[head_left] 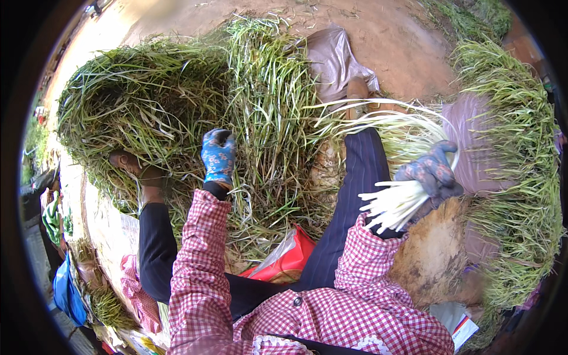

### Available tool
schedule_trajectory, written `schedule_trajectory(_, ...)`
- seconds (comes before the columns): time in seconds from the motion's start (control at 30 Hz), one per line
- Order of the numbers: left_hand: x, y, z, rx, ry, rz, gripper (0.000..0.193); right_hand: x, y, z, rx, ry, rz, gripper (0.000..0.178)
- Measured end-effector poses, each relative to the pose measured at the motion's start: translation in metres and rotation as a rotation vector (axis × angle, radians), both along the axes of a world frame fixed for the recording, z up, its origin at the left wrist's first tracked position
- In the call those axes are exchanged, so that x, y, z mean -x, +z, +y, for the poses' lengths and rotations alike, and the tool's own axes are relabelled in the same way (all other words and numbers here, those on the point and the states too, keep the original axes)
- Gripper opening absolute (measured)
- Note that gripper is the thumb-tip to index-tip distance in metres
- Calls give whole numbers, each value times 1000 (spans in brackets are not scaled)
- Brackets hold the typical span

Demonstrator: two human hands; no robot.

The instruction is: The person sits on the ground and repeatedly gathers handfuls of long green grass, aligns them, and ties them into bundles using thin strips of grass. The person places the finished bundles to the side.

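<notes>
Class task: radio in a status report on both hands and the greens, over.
Left blue-gloved hand reaching into heaped green stalk pile. Right gloved hand gripping white-stemmed bundle. Nothing blocking.

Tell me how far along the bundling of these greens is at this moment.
Done: cleaned greens lie in a row at right. In hand: the right hand grips a bunch of white-stemmed stalks, while the left hand reaches into the big unsorted heap. Left: that heap is large, so most of the work seems to remain.

Sunlit bare earth ground (408, 53) outdoors, with a pale plastic sheet (334, 59) spread on it.
</notes>
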State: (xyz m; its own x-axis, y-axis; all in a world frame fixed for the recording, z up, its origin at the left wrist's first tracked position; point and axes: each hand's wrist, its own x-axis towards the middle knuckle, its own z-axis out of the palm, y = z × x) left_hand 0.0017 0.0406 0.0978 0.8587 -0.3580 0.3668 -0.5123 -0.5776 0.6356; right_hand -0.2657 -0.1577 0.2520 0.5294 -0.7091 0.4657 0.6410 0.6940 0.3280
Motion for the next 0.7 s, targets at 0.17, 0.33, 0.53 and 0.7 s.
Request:
schedule_trajectory(0.17,36,-51,-71,-362,-211,389,26,-33,-30,13,187,-36,448,60)
schedule_trajectory(0.33,40,-81,-76,-551,-243,500,30,-19,-39,4,77,27,31,45)
schedule_trajectory(0.53,50,-45,-17,894,-42,860,25,-21,-40,9,281,51,-8,32)
schedule_trajectory(0.7,77,20,32,987,66,1114,32,-27,-39,15,392,33,16,32)
